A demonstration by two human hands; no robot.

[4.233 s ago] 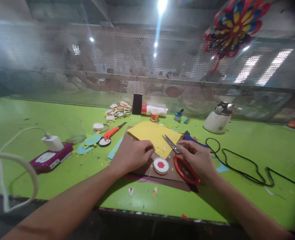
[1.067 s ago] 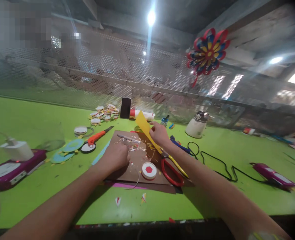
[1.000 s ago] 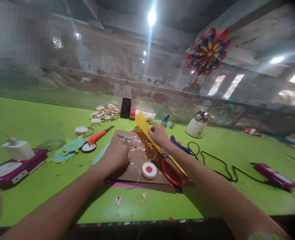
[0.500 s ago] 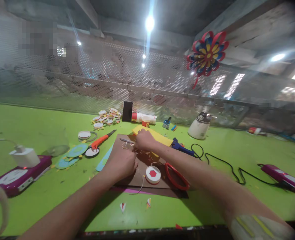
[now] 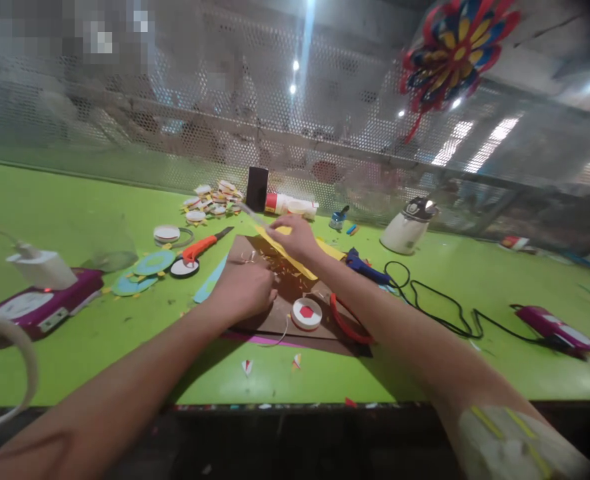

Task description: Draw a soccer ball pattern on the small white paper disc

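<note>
My left hand rests on a brown board with its fingers curled tight; what they pinch is hidden. My right hand hovers over the board's far edge, pinched on a thin grey stick-like tool that points up and left. A yellow paper sheet lies under that hand. Paper scraps litter the board. A white disc with a red hexagon sits near the board's front edge, beside red-handled scissors partly hidden by my right forearm.
Left of the board on the green table lie an orange knife, paper circles and a pink device with a white charger. A blue glue gun, black cable, white pot and mesh wall stand behind.
My right hand let the yellow sheet down onto the table, then picked the thin grey tool off the board and lifted it. My left hand stayed curled on the board.
</note>
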